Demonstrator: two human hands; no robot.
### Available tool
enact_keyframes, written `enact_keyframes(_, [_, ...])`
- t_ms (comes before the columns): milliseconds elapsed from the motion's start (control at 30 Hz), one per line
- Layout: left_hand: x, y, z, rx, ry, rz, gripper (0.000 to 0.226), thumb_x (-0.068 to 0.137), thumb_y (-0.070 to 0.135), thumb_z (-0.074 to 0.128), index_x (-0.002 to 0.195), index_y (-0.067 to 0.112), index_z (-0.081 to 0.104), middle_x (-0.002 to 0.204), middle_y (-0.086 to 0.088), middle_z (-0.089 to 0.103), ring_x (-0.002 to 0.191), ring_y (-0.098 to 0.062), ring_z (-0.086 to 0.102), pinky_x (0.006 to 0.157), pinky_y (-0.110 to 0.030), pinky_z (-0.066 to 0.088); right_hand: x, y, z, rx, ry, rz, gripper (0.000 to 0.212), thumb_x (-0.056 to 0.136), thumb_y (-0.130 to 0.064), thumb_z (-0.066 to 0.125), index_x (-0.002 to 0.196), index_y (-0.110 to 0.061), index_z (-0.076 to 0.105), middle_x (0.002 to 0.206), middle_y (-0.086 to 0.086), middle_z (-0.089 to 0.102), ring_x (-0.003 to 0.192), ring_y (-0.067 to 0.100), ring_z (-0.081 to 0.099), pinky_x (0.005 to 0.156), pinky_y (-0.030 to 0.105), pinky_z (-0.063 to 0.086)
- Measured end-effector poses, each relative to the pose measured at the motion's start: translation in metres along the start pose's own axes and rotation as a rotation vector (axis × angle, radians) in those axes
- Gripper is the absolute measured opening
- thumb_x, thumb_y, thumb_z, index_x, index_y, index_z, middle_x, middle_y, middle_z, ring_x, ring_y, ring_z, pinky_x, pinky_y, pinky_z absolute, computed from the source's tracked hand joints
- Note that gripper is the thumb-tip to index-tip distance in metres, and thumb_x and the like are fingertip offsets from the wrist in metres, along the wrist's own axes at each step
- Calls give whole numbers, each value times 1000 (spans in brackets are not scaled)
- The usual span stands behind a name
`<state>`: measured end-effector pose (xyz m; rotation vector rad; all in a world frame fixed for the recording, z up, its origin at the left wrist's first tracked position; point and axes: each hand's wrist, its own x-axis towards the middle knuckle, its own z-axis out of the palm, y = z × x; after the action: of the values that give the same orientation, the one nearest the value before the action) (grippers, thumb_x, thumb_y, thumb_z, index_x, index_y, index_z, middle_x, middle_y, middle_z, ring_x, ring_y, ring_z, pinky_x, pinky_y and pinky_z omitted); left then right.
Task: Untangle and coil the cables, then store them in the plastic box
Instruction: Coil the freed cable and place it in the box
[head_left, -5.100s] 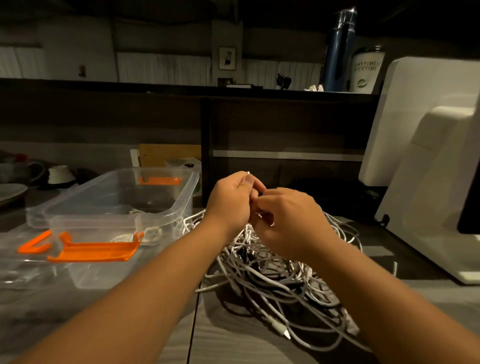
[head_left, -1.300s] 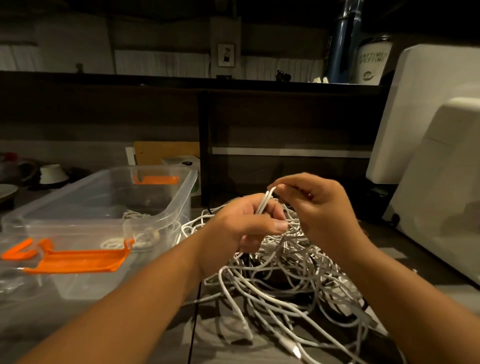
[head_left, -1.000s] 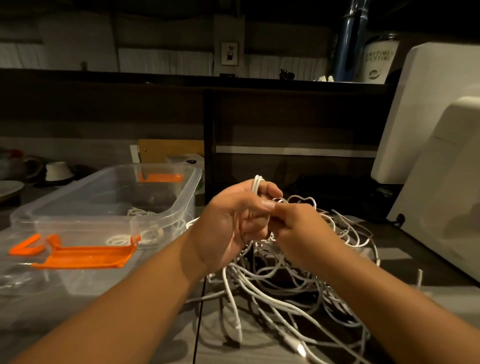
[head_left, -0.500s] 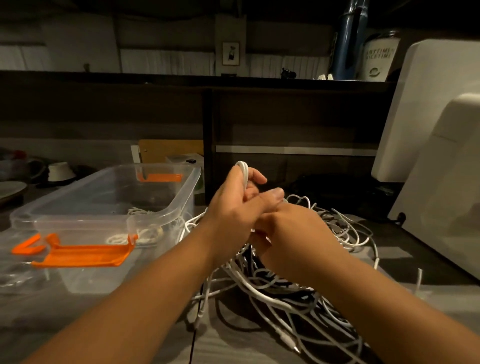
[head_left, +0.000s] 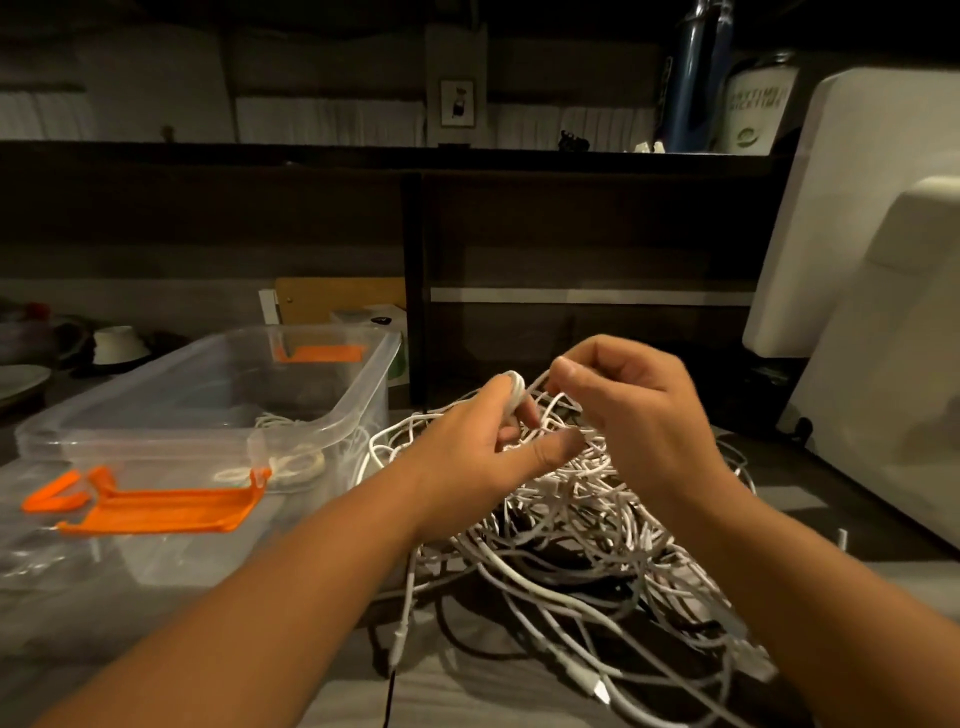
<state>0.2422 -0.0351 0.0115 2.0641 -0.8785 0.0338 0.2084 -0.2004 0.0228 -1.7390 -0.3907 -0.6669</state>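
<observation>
A tangled heap of white cables (head_left: 587, 525) lies on the dark table in front of me. My left hand (head_left: 483, 457) holds a small coil of white cable (head_left: 514, 389) wound around its fingers above the heap. My right hand (head_left: 634, 410) pinches a strand of the same cable just to the right of the coil. The clear plastic box (head_left: 332, 415) stands to the left, with a coiled white cable (head_left: 291, 462) lying inside it.
An orange-clipped clear lid (head_left: 156, 512) lies at the box's near left side. A large white device (head_left: 883, 322) stands on the right. A dark shelf unit (head_left: 571, 234) rises behind the heap. Cups and a plate (head_left: 111, 345) sit far left.
My right hand has lifted up and away from my left hand, drawing a strand out. The coil stays on my left fingers.
</observation>
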Motion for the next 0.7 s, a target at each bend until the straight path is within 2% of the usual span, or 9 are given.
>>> enact_keyframes(67, [-1,2,1,-76,-15,0,39,84,63,66,100,29,54,71,19,48,62,4,42,67,-28,43,2,3,-5,-33,70,-44,18,94,-14,67,79,-6,71,61,8,56,59,8,51,55,19,41])
enact_keyframes(100, [-2,3,2,-117,-21,3,36,82,59,68,98,29,55,69,20,48,63,2,46,67,-27,41,3,5,-7,-55,95,-56,15,93,-14,68,79,-9,73,63,10,60,60,11,53,56,22,43])
enact_keyframes(267, [-1,9,1,-344,-146,40,26,78,38,72,89,19,59,66,8,46,57,-7,40,57,-25,35,5,6,-11,-78,132,-68,5,89,-15,73,88,-14,78,78,5,74,77,23,69,70,31,56])
enact_keyframes(367, [3,13,-4,-587,-249,60,29,70,30,73,90,13,60,59,7,41,46,-5,32,43,-17,28,7,13,-11,-35,65,-18,15,90,-30,74,90,-17,81,84,20,73,80,43,64,72,52,53])
enact_keyframes(400, [3,13,-5,-652,-269,68,30,69,28,72,90,12,60,58,7,40,43,-3,31,41,-15,27,8,14,-10,28,6,38,23,89,-38,74,91,-16,81,85,27,71,74,44,61,68,52,51])
enact_keyframes(467, [3,13,-5,-736,-274,91,31,71,26,68,95,9,58,58,7,39,43,-1,30,42,-14,26,7,15,-6,139,-92,141,38,90,-41,67,95,-5,79,80,28,67,69,29,57,64,33,48])
enact_keyframes(533, [1,13,-5,-797,-262,111,31,72,25,66,96,9,57,58,8,38,42,-1,29,43,-15,24,6,15,-2,104,-133,189,34,98,-24,58,93,5,75,69,19,56,58,11,49,57,18,39])
enact_keyframes(633, [0,16,-8,-899,-202,146,31,71,25,65,95,8,57,59,8,38,42,-1,27,43,-16,21,2,22,6,-118,-246,243,35,99,-11,58,71,-23,74,55,-4,53,51,9,44,53,26,36])
enact_keyframes(700, [1,19,-10,-961,-145,158,33,70,26,65,96,7,58,59,7,36,42,-2,25,43,-18,20,-3,23,12,-307,-343,270,42,99,-7,56,67,-30,67,54,-9,55,50,6,47,54,29,38])
